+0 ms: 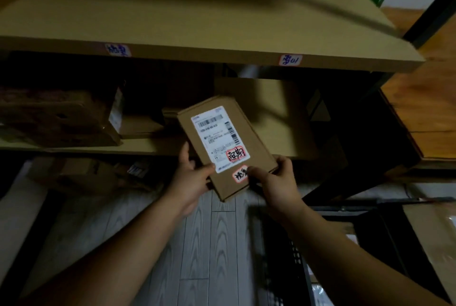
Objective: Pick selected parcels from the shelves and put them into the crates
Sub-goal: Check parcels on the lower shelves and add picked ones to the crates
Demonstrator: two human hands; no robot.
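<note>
The left hand (191, 178) and right hand (277, 182) each pinch a near corner of the labelled parcel (222, 142), held just in front of the shelf (138, 149); picking seems done, and next it goes into the black crate (291, 263) below-right of that shelf.

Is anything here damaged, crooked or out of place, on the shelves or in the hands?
The parcel looks intact, held by the left hand and the right hand. The brown box at the left of the middle shelf looks dented and sits askew; the dim light leaves real damage uncertain.
</note>
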